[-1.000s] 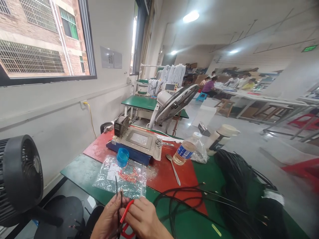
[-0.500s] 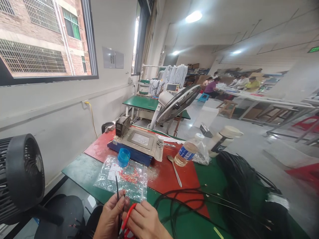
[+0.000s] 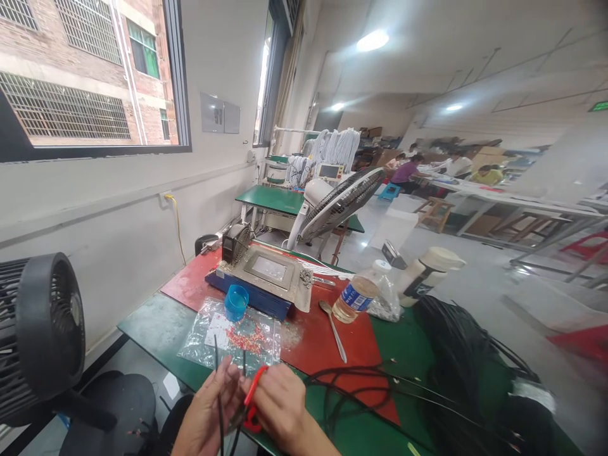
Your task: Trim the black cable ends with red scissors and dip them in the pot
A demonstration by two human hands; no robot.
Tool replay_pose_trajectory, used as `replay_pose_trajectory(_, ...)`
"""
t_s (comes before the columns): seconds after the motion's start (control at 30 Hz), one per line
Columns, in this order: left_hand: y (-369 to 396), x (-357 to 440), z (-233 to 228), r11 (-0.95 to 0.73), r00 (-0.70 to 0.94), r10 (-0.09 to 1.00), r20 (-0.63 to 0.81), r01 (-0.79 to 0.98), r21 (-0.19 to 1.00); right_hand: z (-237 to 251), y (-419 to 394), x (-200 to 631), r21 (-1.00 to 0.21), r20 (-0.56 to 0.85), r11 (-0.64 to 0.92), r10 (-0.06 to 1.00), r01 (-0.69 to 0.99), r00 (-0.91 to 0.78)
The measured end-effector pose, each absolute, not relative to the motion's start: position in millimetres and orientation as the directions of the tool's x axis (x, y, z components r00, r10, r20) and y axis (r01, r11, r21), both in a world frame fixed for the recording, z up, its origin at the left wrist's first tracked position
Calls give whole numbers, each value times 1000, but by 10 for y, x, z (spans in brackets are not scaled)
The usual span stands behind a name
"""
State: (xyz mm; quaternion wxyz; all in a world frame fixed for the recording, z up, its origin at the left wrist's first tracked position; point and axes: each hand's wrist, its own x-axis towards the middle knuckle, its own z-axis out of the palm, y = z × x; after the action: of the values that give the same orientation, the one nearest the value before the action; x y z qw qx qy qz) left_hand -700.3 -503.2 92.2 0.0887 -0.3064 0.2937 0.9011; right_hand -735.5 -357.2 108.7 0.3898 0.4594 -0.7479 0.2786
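At the near table edge my left hand (image 3: 209, 415) pinches thin black wires (image 3: 217, 373) that stick up between its fingers. Close against it, my right hand (image 3: 280, 405) grips a red-handled cutting tool (image 3: 253, 387), its jaws at the wires by my left fingertips. Just beyond both hands lies a clear plastic bag (image 3: 232, 335) with small red pieces scattered on it.
A green table (image 3: 147, 323) carries a red mat (image 3: 313, 335), a metal machine (image 3: 263, 275) with a small fan, a blue cup (image 3: 236, 302), a spoon (image 3: 334, 329), a water bottle (image 3: 358, 292) and a heap of black cable (image 3: 456, 354). A black fan (image 3: 40, 335) stands left. Other people work at far tables.
Both hands have risen slightly and drawn together. The red tool has moved up towards the wires, and the view has tilted a little.
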Motion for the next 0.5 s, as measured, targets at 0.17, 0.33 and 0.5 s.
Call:
replay_pose_trajectory(0.17,-5227,-7034,796,-708,-845,-204,-495,-222,670,1321,-3533,-7788,-707,644,376,-6,-598,-765)
replay_pose_trajectory(0.33,-5286,-7135,624,-526,-877,-334,-345,-131,841,1472,-3659,-8247,-912,332,287,98,-293,-938)
replay_pose_trajectory(0.5,-5289,-7295,446,-324,-889,-411,-202,-65,944,1424,-3858,-8487,-795,347,545,50,-266,-936)
